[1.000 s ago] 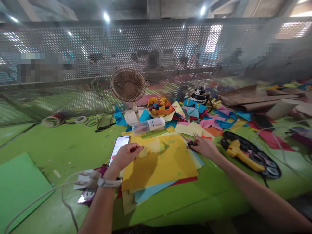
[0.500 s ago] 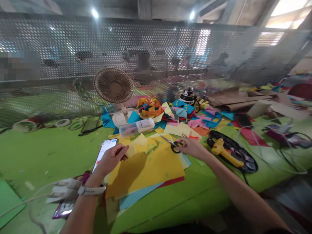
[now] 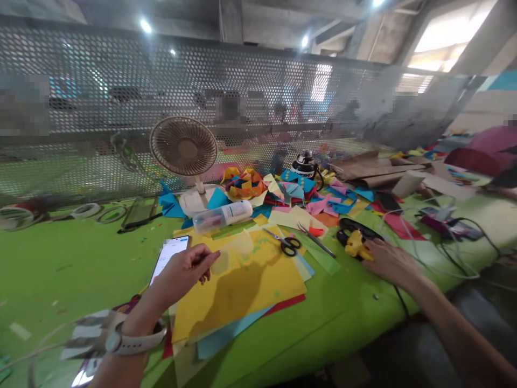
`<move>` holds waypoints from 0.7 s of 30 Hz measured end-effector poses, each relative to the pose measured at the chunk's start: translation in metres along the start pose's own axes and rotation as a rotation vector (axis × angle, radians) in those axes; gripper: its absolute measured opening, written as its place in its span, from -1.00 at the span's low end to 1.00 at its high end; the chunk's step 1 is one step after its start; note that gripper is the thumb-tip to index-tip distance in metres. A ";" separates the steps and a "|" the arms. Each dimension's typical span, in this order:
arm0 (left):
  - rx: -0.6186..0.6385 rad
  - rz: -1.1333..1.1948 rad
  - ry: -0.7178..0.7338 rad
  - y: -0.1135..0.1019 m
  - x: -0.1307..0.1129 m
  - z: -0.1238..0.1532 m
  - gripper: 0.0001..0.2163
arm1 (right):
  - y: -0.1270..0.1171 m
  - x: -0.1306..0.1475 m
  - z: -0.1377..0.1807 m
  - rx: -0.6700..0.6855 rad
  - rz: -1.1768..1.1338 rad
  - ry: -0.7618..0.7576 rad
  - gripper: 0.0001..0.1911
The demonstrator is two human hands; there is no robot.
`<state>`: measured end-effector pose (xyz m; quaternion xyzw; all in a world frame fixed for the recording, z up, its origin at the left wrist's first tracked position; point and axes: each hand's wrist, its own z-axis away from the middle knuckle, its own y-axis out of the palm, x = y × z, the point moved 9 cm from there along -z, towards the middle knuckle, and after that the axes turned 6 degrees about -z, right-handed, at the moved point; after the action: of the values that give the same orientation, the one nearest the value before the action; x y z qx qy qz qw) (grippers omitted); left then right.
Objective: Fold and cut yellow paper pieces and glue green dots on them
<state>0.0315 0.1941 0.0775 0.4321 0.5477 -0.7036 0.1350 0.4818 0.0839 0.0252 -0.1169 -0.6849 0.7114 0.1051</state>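
Note:
My left hand [image 3: 188, 275], a white watch on its wrist, is closed with thumb and finger pinched on a thin pale yellow paper piece [image 3: 240, 242]. It hovers over a stack of coloured sheets topped by a yellow paper sheet [image 3: 258, 291]. My right hand [image 3: 390, 261] is wrapped around the yellow glue gun [image 3: 356, 245], which lies at a black tray [image 3: 359, 226]; the hand hides part of both. Black-handled scissors [image 3: 290, 246] rest on the yellow sheet. Tweezers [image 3: 317, 240] lie just right of them.
A phone [image 3: 172, 253] lies beside my left hand. Behind are a clear bottle [image 3: 222, 215], a small fan [image 3: 183, 145], folded paper pieces [image 3: 246, 183] and a black flask [image 3: 305, 164]. Cables [image 3: 440, 269] run at right; tape rolls [image 3: 111, 214] lie at left.
My right hand has let go of the scissors and moved right onto the glue gun. The tweezers now lie on the table. My left hand shifted slightly right with the pale paper.

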 end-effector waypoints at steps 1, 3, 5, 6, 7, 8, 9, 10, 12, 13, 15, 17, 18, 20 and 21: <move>0.012 -0.014 0.006 0.001 0.000 0.001 -0.74 | 0.000 0.001 0.000 0.004 -0.014 0.009 -0.72; 0.030 -0.032 0.013 0.004 0.002 0.004 -0.75 | -0.001 0.004 -0.002 0.012 -0.059 0.019 -0.74; 0.036 -0.025 0.004 0.007 0.009 0.009 -0.77 | -0.003 0.003 -0.003 0.005 -0.104 0.037 -0.73; 0.042 -0.015 -0.005 0.009 0.013 0.011 -0.78 | -0.004 0.001 -0.003 -0.015 -0.123 0.065 -0.71; 0.050 -0.002 -0.017 0.011 0.017 0.013 -0.78 | -0.006 -0.004 -0.003 -0.051 -0.146 0.105 -0.68; 0.064 0.016 -0.029 0.013 0.021 0.015 -0.78 | -0.009 -0.009 -0.002 -0.099 -0.183 0.149 -0.65; 0.086 0.039 -0.045 0.016 0.025 0.017 -0.77 | -0.014 -0.016 0.001 -0.166 -0.254 0.197 -0.63; 0.109 0.065 -0.064 0.019 0.028 0.018 -0.77 | -0.018 -0.023 0.004 -0.247 -0.350 0.245 -0.61; 0.160 0.119 -0.108 0.024 0.034 0.019 -0.76 | -0.025 -0.035 0.011 -0.393 -0.555 0.318 -0.60; 0.180 0.141 -0.127 0.026 0.035 0.018 -0.75 | -0.026 -0.037 0.012 -0.434 -0.648 0.333 -0.62; 0.192 0.173 -0.150 0.028 0.036 0.016 -0.74 | -0.025 -0.029 0.011 -0.424 -0.770 0.318 -0.64; 0.159 0.200 -0.161 0.028 0.036 0.014 -0.72 | -0.021 -0.002 0.004 -0.326 -0.924 0.238 -0.64; 0.140 0.222 -0.170 0.028 0.036 0.014 -0.70 | -0.020 0.016 0.001 -0.261 -1.025 0.189 -0.63; 0.102 0.252 -0.156 0.028 0.035 0.013 -0.66 | -0.014 0.062 -0.002 -0.068 -1.339 0.116 -0.57; 0.094 0.266 -0.149 0.029 0.035 0.014 -0.66 | -0.014 0.086 -0.002 0.031 -1.421 0.080 -0.56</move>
<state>0.0235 0.1811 0.0325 0.4532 0.4406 -0.7344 0.2471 0.4003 0.1126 0.0373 0.3333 -0.5809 0.4756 0.5704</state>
